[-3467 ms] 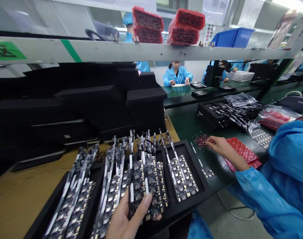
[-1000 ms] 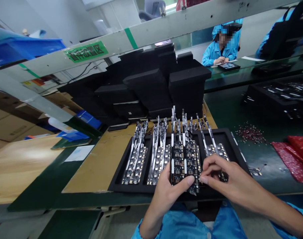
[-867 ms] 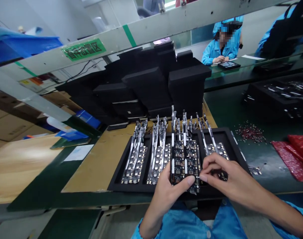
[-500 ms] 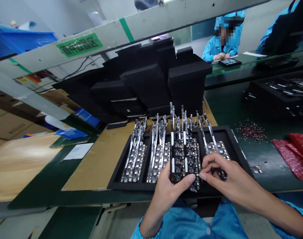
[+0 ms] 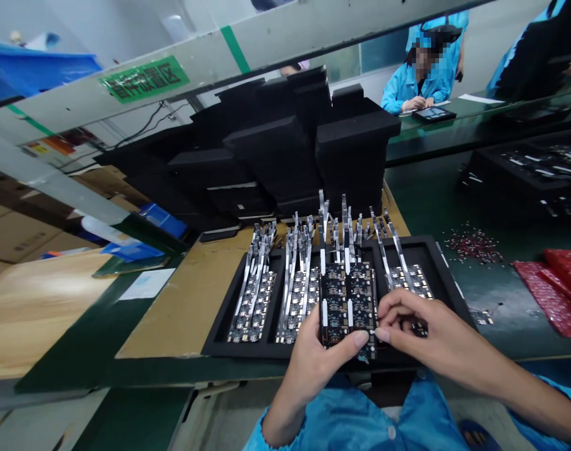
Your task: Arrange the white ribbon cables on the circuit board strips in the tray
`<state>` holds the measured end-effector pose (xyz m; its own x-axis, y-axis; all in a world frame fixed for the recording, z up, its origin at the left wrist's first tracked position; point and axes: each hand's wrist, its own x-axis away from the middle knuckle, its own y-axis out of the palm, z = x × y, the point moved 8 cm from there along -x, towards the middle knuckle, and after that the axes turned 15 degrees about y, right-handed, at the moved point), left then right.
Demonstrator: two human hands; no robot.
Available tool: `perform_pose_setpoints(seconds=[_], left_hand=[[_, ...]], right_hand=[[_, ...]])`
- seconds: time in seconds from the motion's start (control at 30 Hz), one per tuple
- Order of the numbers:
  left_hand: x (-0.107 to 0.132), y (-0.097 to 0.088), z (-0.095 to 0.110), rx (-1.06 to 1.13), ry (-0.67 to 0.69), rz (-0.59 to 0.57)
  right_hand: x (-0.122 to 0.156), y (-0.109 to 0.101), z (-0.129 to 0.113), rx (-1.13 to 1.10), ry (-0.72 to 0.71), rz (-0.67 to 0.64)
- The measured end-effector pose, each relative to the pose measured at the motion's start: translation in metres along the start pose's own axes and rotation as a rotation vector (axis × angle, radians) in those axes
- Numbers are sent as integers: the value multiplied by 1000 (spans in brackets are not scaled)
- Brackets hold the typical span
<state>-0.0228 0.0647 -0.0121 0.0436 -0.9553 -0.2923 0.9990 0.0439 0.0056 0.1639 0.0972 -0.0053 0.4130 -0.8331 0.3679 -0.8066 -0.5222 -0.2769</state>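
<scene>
My left hand (image 5: 320, 357) grips a black circuit board panel (image 5: 349, 294) by its lower left part, thumb lying across the front. White strips and silvery flat cables run up from this panel. At its lower right edge, my right hand (image 5: 419, 322) is closed, thumb and forefinger pinched; whatever is between them is hidden or too small to make out. Under both hands lies a black foam tray (image 5: 215, 344). In its compartments are more circuit boards (image 5: 257, 307) with flat cables standing up at the back.
Black foam blocks (image 5: 271, 156) are stacked behind the tray. To the right lie a pile of tiny red parts (image 5: 473, 244), red bubble wrap (image 5: 543, 294) and a small loose board (image 5: 483, 316). A co-worker (image 5: 414, 88) sits across the bench. A metal beam (image 5: 276, 37) crosses above.
Both hands stay almost where they were on the panel. The right fingertips have shifted very slightly at its edge. The view has tilted a little.
</scene>
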Motion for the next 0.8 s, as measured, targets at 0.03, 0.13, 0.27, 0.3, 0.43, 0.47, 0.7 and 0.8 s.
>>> perform_pose_setpoints(seconds=[0.03, 0.13, 0.27, 0.3, 0.43, 0.47, 0.7, 0.8], left_hand=[[1, -1, -1, -4, 3, 2], [1, -2, -2, -19, 18, 9], [1, -2, -1, -43, 42, 22], [1, -1, -1, -49, 47, 21], [2, 0, 0, -53, 46, 4], [2, 0, 0, -52, 42, 1], [1, 0, 0, -33, 36, 11], [0, -1, 1, -24, 42, 24]], right_hand=[[0, 1, 0, 13, -3, -13], [0, 4, 2, 85, 7, -57], [0, 3, 4, 124, 33, -61], [0, 2, 4, 118, 34, -55], [-2, 2, 6, 74, 32, -44], [-3, 2, 7, 66, 25, -44], [-3, 3, 4, 61, -20, -23], [-3, 2, 1, 71, -21, 1]])
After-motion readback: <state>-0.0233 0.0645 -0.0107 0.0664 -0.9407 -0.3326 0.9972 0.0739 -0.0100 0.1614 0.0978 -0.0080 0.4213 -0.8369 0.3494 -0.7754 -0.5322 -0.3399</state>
